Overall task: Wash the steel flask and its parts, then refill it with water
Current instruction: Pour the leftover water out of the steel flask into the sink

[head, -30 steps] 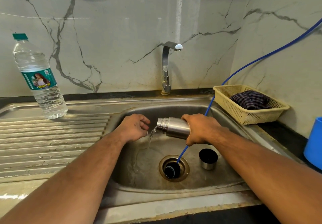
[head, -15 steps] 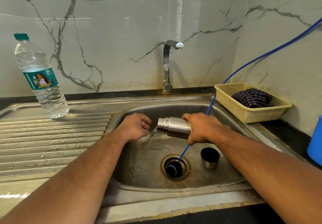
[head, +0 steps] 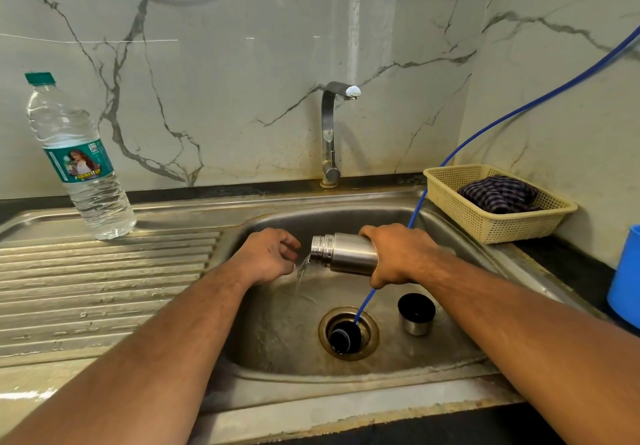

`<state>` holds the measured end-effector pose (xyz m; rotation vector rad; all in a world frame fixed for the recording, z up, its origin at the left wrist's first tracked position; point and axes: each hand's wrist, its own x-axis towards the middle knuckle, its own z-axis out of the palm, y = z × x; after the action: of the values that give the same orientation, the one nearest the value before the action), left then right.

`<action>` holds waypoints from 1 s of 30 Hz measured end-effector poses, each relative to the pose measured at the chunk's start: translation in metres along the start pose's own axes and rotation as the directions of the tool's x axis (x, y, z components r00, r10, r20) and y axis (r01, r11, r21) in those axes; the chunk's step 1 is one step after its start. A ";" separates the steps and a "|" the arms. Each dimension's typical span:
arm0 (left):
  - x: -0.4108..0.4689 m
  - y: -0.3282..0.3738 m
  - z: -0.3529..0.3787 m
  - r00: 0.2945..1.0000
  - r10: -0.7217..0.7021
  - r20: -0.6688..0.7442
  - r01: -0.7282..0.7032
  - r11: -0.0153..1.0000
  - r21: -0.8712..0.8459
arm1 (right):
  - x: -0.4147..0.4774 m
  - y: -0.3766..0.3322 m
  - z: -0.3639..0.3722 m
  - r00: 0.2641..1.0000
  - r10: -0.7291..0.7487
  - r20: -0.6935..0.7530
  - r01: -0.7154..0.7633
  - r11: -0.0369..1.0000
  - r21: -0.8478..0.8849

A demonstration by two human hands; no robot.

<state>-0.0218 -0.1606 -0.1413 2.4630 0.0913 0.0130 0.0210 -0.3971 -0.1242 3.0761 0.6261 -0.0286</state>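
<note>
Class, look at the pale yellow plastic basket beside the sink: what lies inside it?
A crumpled dark checked cloth lies inside the pale yellow perforated plastic basket. Whatever sits beneath the cloth is covered and cannot be seen.

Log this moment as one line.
right hand grips steel flask, tipped | water pours into sink | left hand empty beside flask mouth
</note>
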 end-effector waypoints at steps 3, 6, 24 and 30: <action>0.000 0.000 0.000 1.000 -0.003 0.007 0.003 1.000 0.003 | 0.000 -0.001 0.000 1.000 0.002 -0.002 -0.002 1.000 -0.006; 0.000 0.000 0.000 1.000 -0.002 0.011 0.002 1.000 0.003 | 0.000 0.000 -0.001 1.000 0.002 0.003 -0.002 1.000 -0.013; -0.001 0.000 0.000 1.000 -0.011 0.028 0.011 1.000 0.002 | -0.002 -0.002 -0.001 1.000 -0.008 0.003 0.009 0.998 -0.059; -0.001 -0.001 0.000 0.999 -0.020 0.044 0.020 1.000 -0.003 | -0.002 -0.003 -0.002 1.000 -0.001 0.009 0.002 0.998 -0.061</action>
<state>-0.0227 -0.1605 -0.1419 2.4578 0.0968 -0.0499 0.0182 -0.3954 -0.1226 3.0156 0.6169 -0.0227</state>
